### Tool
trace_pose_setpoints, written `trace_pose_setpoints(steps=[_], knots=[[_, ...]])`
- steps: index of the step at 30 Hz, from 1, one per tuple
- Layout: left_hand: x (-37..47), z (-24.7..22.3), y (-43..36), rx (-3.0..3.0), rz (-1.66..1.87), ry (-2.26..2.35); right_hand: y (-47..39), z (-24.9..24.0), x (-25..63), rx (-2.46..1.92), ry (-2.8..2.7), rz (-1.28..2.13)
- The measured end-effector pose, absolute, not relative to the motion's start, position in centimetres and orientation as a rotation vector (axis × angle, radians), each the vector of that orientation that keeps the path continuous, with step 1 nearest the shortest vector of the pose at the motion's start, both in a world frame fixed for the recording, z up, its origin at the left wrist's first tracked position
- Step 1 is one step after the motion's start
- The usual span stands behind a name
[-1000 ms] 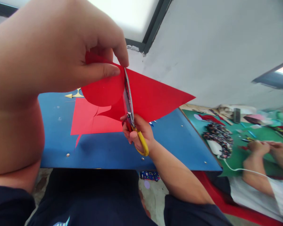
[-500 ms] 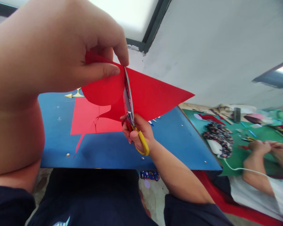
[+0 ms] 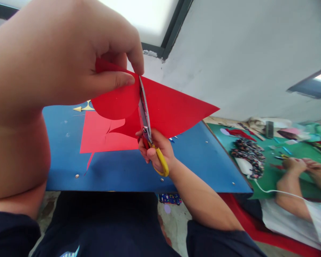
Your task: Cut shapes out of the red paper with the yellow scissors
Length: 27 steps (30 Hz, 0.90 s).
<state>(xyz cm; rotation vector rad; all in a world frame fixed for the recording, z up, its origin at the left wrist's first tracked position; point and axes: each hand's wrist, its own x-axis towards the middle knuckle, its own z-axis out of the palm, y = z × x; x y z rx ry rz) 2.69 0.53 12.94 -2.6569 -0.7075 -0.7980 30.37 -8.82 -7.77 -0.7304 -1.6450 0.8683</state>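
Left hand: the left hand (image 3: 56, 57) is up close to the camera. Its thumb and fingers are pinched shut on the top edge of the big red sheet of paper (image 3: 173, 107).
Right hand: the right hand (image 3: 156, 151) is below the paper, closed around the yellow handles of the metal scissors (image 3: 146, 114).
Paper: it is held up in the air between the two hands. A round red flap (image 3: 115, 101) hangs just under the left thumb, on the left side of the blades.
Blades: they point up from the right hand and look nearly shut, with the tips right beside the left fingertips.
Risk to fingers: I think the tips could nip the left thumb, because the pinch sits so near the cut.
Risk to paper: the sheet could bend or tear, since its far corner sticks out with nothing holding it.
Risk to shape: the round flap may get cut crooked if the left hand wobbles.
Under the hands: a flat red paper piece (image 3: 101, 137) lies on the blue bench (image 3: 198, 160).
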Motion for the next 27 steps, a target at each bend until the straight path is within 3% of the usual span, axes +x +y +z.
trace_pose_setpoints(steps=[27], knots=[[3.45, 13.49, 0.15, -2.601, -0.694, -0.698, -8.72, -7.39, 30.21, -0.755, -1.676, 0.860]])
